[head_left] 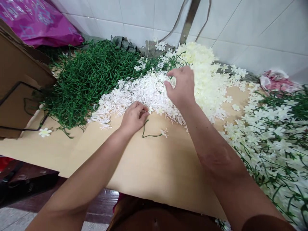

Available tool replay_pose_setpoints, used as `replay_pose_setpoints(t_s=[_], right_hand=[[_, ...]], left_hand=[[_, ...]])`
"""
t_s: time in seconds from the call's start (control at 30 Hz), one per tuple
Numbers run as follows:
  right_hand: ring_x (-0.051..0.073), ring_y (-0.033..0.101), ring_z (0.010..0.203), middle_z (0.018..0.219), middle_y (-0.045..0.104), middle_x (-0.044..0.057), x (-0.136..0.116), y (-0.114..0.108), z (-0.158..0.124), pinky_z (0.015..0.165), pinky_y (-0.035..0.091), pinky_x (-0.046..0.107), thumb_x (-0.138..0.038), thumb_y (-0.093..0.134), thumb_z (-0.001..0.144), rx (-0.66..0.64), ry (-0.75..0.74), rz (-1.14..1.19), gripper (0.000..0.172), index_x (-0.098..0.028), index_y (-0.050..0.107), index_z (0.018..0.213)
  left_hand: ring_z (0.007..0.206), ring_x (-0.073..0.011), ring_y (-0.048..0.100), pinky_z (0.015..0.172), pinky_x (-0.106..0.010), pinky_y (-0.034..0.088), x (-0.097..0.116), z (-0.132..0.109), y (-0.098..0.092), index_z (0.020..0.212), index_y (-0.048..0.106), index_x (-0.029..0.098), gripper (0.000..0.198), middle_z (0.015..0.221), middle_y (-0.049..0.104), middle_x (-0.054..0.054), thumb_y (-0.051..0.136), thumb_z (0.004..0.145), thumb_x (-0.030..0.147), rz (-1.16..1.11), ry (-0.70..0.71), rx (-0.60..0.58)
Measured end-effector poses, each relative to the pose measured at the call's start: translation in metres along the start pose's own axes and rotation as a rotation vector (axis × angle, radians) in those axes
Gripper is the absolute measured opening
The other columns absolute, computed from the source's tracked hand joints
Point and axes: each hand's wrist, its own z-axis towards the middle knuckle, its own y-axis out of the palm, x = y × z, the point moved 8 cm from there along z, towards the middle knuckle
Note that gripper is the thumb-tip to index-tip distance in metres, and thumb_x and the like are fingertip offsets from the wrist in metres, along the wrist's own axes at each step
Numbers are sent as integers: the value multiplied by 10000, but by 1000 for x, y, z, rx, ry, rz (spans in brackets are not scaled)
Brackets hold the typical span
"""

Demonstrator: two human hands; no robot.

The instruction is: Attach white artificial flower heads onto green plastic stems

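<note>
My left hand (133, 117) rests at the near edge of a heap of white spiky flower centres (134, 93), its fingers pinched on the end of a green stem (150, 134) that curves over the cardboard sheet and ends in a small white tip. My right hand (181, 84) reaches further back, fingers curled and pinching in the heap where the white centres meet the pile of cream petals (204, 70). What it holds is too small to name.
A big tangle of green plastic stems (89, 73) lies at back left. Finished flowers on stems (274, 134) cover the right side. The tan cardboard sheet (149, 166) spans the table. A brown carton (16, 80) and purple bag (38, 19) stand at left; a white tiled wall is behind.
</note>
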Motion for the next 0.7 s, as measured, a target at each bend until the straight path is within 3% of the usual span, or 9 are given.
replay_pose_setpoints(t_s=[0.1,0.2,0.3,0.5,0.63,0.7], right_hand=[[255,571,912,1003,598,146,-21,29,-24,854,469,437,-200,608,825,-289,51,-96,208,-133,644,1019],[256,567,943,1028,616,161,-30,49,-40,830,460,390,-143,596,817,-389,53,-169,199,-121,661,1003],[217,566,864,968,629,124,-25,49,-38,783,447,357,-118,523,834,-332,83,-106,152,-147,663,887],[146,518,716,782,574,29,-1,24,-33,701,433,308,-100,502,795,-152,215,179,114,-186,523,723],[115,527,643,700,540,-16,10,19,-40,647,446,289,-146,472,853,-51,332,464,115,-211,463,758],[92,528,592,661,531,-35,11,23,-43,588,439,260,-163,485,869,-51,369,605,120,-215,454,765]], left_hand=[[713,-148,546,688,-287,432,-7,1,1,804,592,194,74,785,602,-15,543,817,248,-107,-64,21],[637,-135,517,634,-273,407,-16,0,2,830,563,202,81,714,600,2,508,835,261,-191,-179,55],[641,-142,520,643,-283,407,-12,3,3,845,571,202,84,729,609,-6,523,823,267,-136,-201,31],[798,-187,566,725,-326,436,9,14,17,809,648,193,88,869,603,-49,583,786,248,25,-92,-153],[733,-162,537,697,-307,426,9,17,11,756,615,193,91,791,586,-26,563,812,244,-33,-70,-47],[734,-157,537,697,-300,427,10,15,10,788,629,192,115,801,582,-25,562,828,277,-57,-32,-57]])
